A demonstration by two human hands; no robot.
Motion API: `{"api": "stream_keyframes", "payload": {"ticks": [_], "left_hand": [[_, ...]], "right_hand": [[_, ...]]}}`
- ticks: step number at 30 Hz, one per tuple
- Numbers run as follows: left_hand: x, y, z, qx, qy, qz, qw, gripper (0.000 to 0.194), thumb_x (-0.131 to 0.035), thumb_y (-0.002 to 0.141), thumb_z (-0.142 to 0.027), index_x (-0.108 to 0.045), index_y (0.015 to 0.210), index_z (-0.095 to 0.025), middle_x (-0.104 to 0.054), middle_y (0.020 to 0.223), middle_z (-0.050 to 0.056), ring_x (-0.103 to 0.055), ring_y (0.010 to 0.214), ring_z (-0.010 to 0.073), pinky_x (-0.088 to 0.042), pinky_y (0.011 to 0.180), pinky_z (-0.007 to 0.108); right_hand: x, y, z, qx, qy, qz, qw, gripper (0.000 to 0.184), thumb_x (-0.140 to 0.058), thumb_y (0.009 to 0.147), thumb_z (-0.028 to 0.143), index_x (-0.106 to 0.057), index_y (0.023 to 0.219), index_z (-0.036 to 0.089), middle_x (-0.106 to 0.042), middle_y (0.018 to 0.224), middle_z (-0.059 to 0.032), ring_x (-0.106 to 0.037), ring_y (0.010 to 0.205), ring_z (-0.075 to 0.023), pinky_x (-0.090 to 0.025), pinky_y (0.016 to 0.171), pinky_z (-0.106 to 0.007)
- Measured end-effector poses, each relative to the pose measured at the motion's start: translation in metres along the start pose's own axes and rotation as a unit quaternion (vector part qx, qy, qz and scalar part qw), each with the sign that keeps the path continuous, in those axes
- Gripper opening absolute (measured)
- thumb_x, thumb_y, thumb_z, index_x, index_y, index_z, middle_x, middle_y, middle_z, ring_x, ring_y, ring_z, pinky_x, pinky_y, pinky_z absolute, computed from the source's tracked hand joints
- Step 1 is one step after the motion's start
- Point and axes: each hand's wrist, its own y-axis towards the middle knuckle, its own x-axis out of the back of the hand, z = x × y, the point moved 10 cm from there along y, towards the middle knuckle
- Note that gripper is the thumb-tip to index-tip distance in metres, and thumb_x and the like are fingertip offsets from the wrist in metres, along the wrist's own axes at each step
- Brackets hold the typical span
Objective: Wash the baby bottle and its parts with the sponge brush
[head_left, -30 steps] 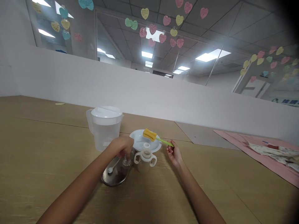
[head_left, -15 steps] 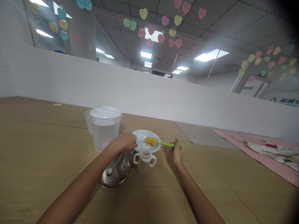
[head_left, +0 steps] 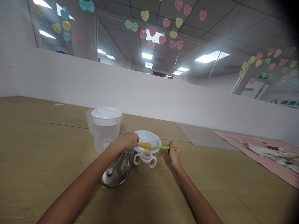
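Right grip (head_left: 173,153) closed in a firm pinch on the far end of the green handle of a bottle brush (head_left: 161,147), the yellow sponge head (head_left: 145,146) level over the front of a white plate (head_left: 147,134). Left grip (head_left: 125,141) curled at the sponge, its fingertips (head_left: 137,144) touching or just beside it; closed on it or merely near it, impossible to tell from this view. Directly below the brush, almost touching the sponge, the top of a white two-handled trainer cup (head_left: 145,163). Down and left, a clear bottle (head_left: 129,154) on an oval steel tray (head_left: 109,182) beside a small spoon (head_left: 110,170). Behind the left forearm, a clear plastic pitcher (head_left: 104,133) with a white lid. All on a tan worktop (head_left: 46,155); well off to the right, a pink mat (head_left: 233,142) under a patterned cloth (head_left: 268,151). Best handling here: pinch steady at the handle end, light fingers at the sponge, brush level and clear of the cup and bottle, so nothing tips.
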Motion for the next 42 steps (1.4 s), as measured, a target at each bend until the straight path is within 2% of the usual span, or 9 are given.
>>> {"api": "stream_keyframes", "payload": {"ticks": [8,14,17,22,28,35,42], "left_hand": [[-0.003,-0.001,-0.007,-0.008,-0.007,0.023,1.0,0.026,-0.045,0.071,-0.021,-0.067,0.086,-0.022,-0.067,0.088,0.007,-0.059,0.07,0.0179,-0.038,0.056,0.024],[-0.006,-0.001,-0.011,-0.03,-0.043,0.039,0.998,0.031,-0.052,0.072,-0.036,-0.064,0.099,-0.025,-0.066,0.095,0.006,-0.059,0.08,0.0201,-0.039,0.06,0.024],[-0.008,0.001,-0.013,-0.046,-0.034,0.034,0.998,0.033,-0.054,0.071,-0.035,-0.063,0.101,-0.024,-0.066,0.097,0.006,-0.059,0.083,0.0205,-0.039,0.063,0.024],[-0.013,0.005,-0.014,-0.073,-0.031,0.025,0.997,0.032,-0.055,0.069,-0.032,-0.063,0.099,-0.025,-0.067,0.091,0.003,-0.059,0.077,0.0181,-0.037,0.058,0.023],[-0.018,0.009,-0.015,-0.094,-0.031,0.017,0.995,0.02,-0.056,0.066,-0.026,-0.065,0.083,-0.023,-0.066,0.079,0.001,-0.057,0.067,0.016,-0.034,0.053,0.023],[-0.011,0.006,-0.015,-0.084,-0.009,0.003,0.996,0.021,-0.054,0.067,-0.025,-0.059,0.086,-0.019,-0.064,0.085,0.004,-0.057,0.07,0.0172,-0.036,0.055,0.024],[-0.013,0.006,-0.011,-0.059,0.001,0.019,0.998,0.019,-0.049,0.073,-0.028,-0.055,0.087,-0.018,-0.062,0.088,0.005,-0.057,0.074,0.0169,-0.039,0.061,0.025]], "right_hand": [[-0.001,-0.007,-0.009,-0.077,0.089,-0.024,0.993,0.04,-0.057,0.069,0.05,-0.056,0.054,0.014,-0.034,0.03,0.0081,-0.031,0.028,-0.0052,-0.04,0.032,-0.02],[0.003,-0.006,-0.021,-0.123,0.123,-0.043,0.984,0.033,-0.057,0.072,0.044,-0.051,0.056,0.016,-0.035,0.031,0.0088,-0.03,0.027,-0.0046,-0.041,0.032,-0.019],[0.004,-0.006,-0.026,-0.14,0.133,-0.053,0.98,0.03,-0.055,0.074,0.04,-0.049,0.057,0.017,-0.035,0.031,0.0094,-0.03,0.027,-0.0045,-0.042,0.032,-0.018],[0.005,-0.006,-0.029,-0.155,0.138,-0.06,0.976,0.028,-0.053,0.076,0.038,-0.047,0.059,0.017,-0.032,0.031,0.0108,-0.029,0.027,-0.0041,-0.042,0.033,-0.018],[0.005,-0.004,-0.033,-0.163,0.151,-0.056,0.973,0.026,-0.054,0.076,0.037,-0.048,0.061,0.016,-0.034,0.032,0.0111,-0.027,0.026,-0.0034,-0.042,0.033,-0.018],[0.005,-0.006,-0.035,-0.189,0.178,-0.065,0.963,0.025,-0.053,0.078,0.034,-0.051,0.063,0.015,-0.039,0.035,0.01,-0.027,0.025,-0.0021,-0.044,0.035,-0.015],[0.009,-0.006,-0.036,-0.203,0.186,-0.078,0.958,0.027,-0.044,0.084,0.029,-0.054,0.065,0.013,-0.039,0.033,0.0084,-0.03,0.025,-0.0021,-0.044,0.036,-0.014]]}}
